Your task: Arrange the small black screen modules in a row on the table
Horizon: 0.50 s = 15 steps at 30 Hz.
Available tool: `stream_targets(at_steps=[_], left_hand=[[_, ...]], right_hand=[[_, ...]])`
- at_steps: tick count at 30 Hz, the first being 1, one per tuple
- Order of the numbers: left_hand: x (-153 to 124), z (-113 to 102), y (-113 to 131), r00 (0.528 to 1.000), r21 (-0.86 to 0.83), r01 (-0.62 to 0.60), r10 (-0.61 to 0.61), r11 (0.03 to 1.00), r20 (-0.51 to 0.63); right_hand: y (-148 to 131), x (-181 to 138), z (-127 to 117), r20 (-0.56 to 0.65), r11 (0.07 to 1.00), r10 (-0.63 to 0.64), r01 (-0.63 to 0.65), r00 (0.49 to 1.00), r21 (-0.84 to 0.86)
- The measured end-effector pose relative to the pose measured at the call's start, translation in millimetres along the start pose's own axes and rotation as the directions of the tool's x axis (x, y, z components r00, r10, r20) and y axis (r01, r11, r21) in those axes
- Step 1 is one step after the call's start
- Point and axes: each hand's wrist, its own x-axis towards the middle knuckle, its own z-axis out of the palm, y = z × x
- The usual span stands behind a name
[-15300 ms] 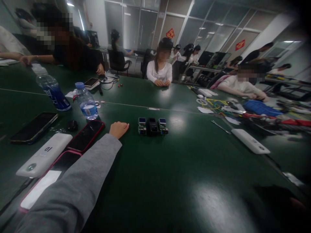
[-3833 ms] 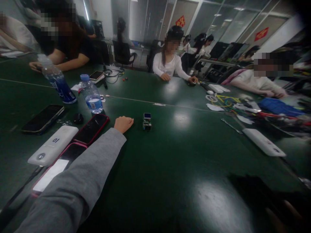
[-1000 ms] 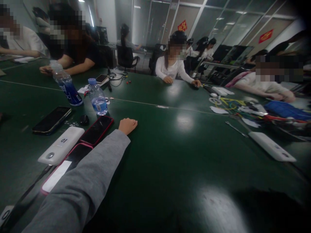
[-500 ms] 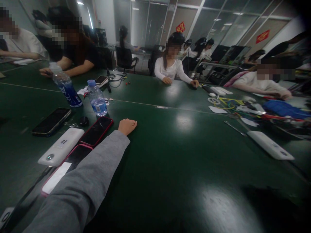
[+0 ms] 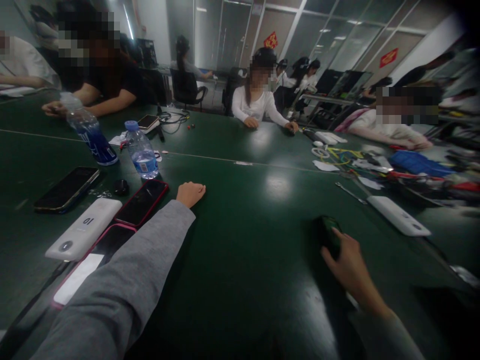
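Observation:
My left hand [image 5: 191, 193] rests on the green table [image 5: 240, 240] in a loose fist, with no object showing in it. Just left of it lies a phone with a red edge [image 5: 141, 202]. On the right, my right hand [image 5: 347, 260] is closed around a dark, rounded computer mouse [image 5: 329, 231], thumb on the near side and fingers over the top. The mouse is at the table surface; its underside is hidden.
A water bottle [image 5: 144, 162], a blue-labelled bottle [image 5: 93, 137], a black phone [image 5: 67, 189] and a white power bank [image 5: 84, 227] stand or lie at left. Another white device [image 5: 399, 215] and tangled cables [image 5: 345, 157] are at right. Co-workers sit across the table.
My right hand has come into view from the lower right with the dark mouse in it. My left hand stays on the table; the whole view has shifted slightly.

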Motion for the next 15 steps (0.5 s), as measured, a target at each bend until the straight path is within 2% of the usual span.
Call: stream_targets(at_steps=[2, 5, 7, 9, 12, 15], left_hand=[[0, -1, 1, 1.000, 0.008, 0.001, -0.001, 1.000, 0.004], [-1, -3, 2, 1.000, 0.042, 0.005, -0.005, 0.999, 0.008], [-1, -3, 3, 1.000, 0.059, 0.006, -0.006, 0.998, 0.007], [-1, -4, 4, 1.000, 0.062, 0.005, -0.005, 0.998, 0.004], [-1, -5, 5, 1.000, 0.063, 0.016, -0.016, 0.998, 0.005], [-1, -6, 6, 0.999, 0.062, 0.023, -0.024, 0.998, 0.021]], right_hand=[[-48, 34, 31, 0.017, 0.994, -0.058, 0.056, 0.998, 0.090], [-139, 77, 66, 0.055, 0.977, -0.149, 0.138, 0.987, 0.164], [-194, 95, 81, 0.079, 0.959, -0.214, 0.194, 0.974, 0.207], [-234, 103, 93, 0.097, 0.937, -0.265, 0.233, 0.959, 0.260], [-263, 105, 103, 0.119, 0.890, -0.338, 0.276, 0.934, 0.362], [-265, 102, 106, 0.121, 0.830, -0.392, 0.294, 0.912, 0.475]])
